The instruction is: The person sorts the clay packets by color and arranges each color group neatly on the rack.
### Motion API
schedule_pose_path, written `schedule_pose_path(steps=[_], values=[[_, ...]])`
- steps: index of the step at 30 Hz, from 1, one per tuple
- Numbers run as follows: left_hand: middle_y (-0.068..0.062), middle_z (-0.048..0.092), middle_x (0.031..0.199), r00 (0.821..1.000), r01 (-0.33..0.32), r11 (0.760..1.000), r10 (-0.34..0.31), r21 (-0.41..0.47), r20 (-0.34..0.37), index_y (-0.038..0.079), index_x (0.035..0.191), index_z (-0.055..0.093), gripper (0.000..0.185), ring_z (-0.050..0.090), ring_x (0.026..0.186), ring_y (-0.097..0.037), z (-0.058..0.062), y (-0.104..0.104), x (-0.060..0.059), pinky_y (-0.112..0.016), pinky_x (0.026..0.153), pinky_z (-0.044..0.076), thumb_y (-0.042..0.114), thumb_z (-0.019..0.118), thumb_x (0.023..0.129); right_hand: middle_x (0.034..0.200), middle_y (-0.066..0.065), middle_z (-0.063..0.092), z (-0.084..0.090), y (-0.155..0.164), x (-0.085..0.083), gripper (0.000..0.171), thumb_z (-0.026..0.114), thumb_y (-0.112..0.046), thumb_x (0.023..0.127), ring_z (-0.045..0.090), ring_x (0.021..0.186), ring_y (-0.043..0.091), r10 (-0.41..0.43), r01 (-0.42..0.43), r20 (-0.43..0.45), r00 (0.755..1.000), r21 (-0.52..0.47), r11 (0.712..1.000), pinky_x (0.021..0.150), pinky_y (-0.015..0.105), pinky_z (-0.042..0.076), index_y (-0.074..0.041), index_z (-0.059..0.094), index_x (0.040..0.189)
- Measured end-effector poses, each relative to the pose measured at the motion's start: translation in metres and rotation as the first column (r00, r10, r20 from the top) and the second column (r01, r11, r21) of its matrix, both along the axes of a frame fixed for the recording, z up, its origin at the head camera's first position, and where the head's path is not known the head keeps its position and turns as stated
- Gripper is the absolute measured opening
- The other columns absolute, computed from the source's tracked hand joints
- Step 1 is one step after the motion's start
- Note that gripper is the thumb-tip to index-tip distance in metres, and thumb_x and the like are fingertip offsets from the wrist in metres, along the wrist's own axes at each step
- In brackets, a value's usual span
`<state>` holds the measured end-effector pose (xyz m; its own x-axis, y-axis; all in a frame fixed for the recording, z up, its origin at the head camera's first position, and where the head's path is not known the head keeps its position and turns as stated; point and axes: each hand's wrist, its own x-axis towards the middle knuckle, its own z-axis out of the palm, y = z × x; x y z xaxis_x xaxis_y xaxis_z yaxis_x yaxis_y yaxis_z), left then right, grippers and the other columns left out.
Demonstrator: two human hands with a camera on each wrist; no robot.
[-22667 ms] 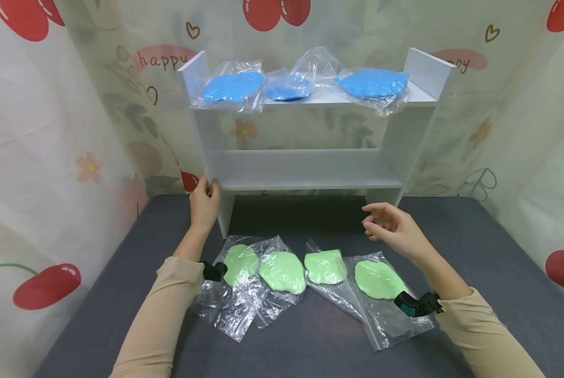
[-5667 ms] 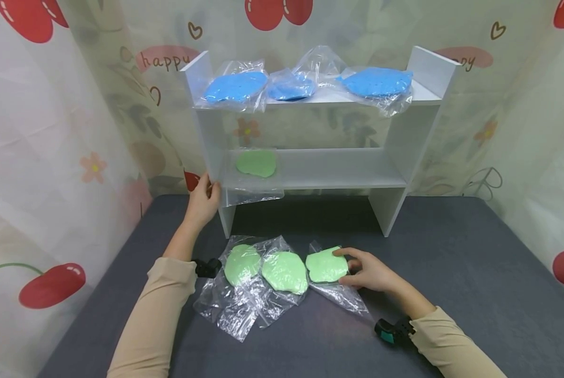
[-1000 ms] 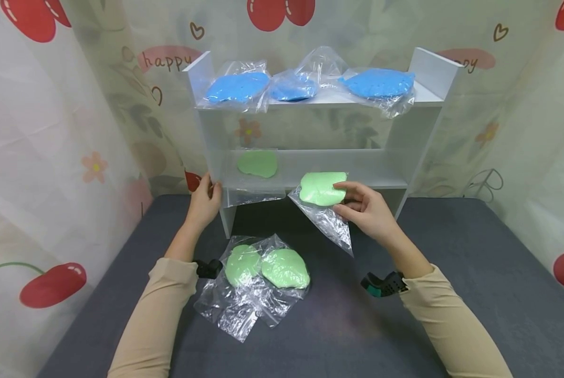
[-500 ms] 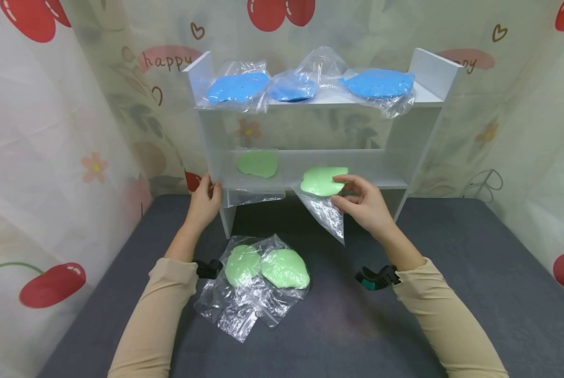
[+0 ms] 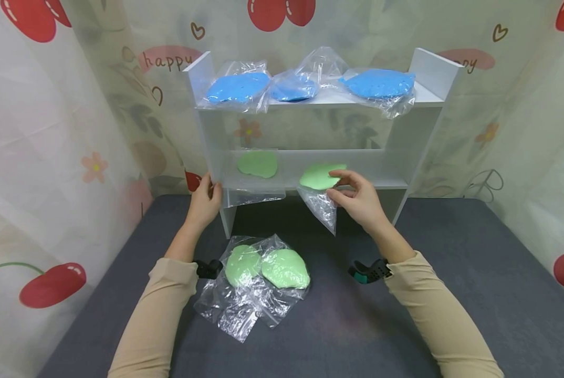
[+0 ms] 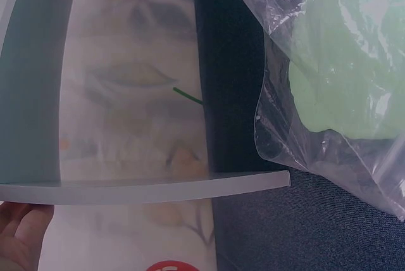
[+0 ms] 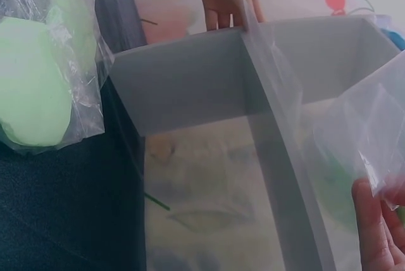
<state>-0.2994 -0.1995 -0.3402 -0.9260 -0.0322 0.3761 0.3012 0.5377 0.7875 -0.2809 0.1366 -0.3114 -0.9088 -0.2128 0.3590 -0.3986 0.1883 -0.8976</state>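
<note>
My right hand [image 5: 353, 197] pinches a clear bag of green dough [image 5: 317, 177] at the front edge of the lower shelf of a white shelf unit [image 5: 386, 181]; the bag's loose end hangs below the shelf. Another green dough bag [image 5: 257, 164] lies on the lower shelf at the left. My left hand [image 5: 205, 202] grips the unit's left side panel [image 6: 145, 189]. Two more green dough bags [image 5: 265, 268] lie on the grey table [image 5: 452, 247] in front of me; they also show in the left wrist view [image 6: 342, 75] and the right wrist view [image 7: 38, 81].
Three clear bags of blue dough [image 5: 237, 86] [image 5: 291, 88] [image 5: 378, 83] sit on the top shelf. Cherry-patterned curtains [image 5: 50, 131] close in the table on the left, back and right.
My right hand has carried the green dough bag up and forward from above the table to the lower shelf's front edge. My left hand has stayed on the side panel.
</note>
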Motion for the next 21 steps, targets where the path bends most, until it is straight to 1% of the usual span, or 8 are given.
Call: schedule_pose_path(steps=[7,13,18,21], values=[[-0.025,0.044,0.139,1.0,0.004,1.0,-0.004,0.002,-0.003,0.003,0.142,0.032,0.045,0.044,0.13,-0.037,0.0,0.0,0.0,-0.048,0.102,0.042,0.014,0.036,0.099,0.094,0.001,0.053,0.0,-0.007,-0.005,0.042,0.062,-0.004,0.087,0.061,0.069,0.0,-0.031,0.031,-0.001,1.0,0.018,0.999,0.064,0.018,0.052,-0.001,0.051,0.128],[-0.025,0.044,0.139,1.0,0.003,1.0,-0.003,0.003,-0.006,0.002,0.142,0.032,0.045,0.045,0.129,-0.037,0.0,0.0,0.0,-0.047,0.103,0.042,0.014,0.036,0.099,0.098,0.01,0.056,0.0,-0.013,-0.011,0.042,0.063,-0.007,0.087,0.06,0.068,-0.003,-0.082,0.082,0.0,0.997,0.06,0.995,0.064,0.022,0.054,-0.001,0.052,0.128],[-0.025,0.044,0.139,1.0,0.001,1.0,-0.001,0.004,-0.003,0.002,0.142,0.031,0.046,0.045,0.129,-0.037,0.0,0.001,0.0,-0.048,0.103,0.042,0.014,0.036,0.099,0.102,0.017,0.059,0.0,-0.018,-0.016,0.042,0.064,-0.011,0.087,0.059,0.068,-0.001,-0.125,0.124,0.003,0.992,0.099,0.987,0.064,0.026,0.054,-0.003,0.054,0.127],[-0.025,0.043,0.14,1.0,0.001,1.0,-0.001,0.002,0.0,0.002,0.142,0.031,0.046,0.044,0.13,-0.037,0.0,0.001,0.0,-0.048,0.103,0.042,0.014,0.036,0.099,0.103,0.019,0.06,0.001,-0.021,-0.018,0.041,0.065,-0.013,0.087,0.059,0.069,0.0,-0.143,0.141,0.003,0.99,0.119,0.983,0.064,0.027,0.054,-0.004,0.055,0.126]])
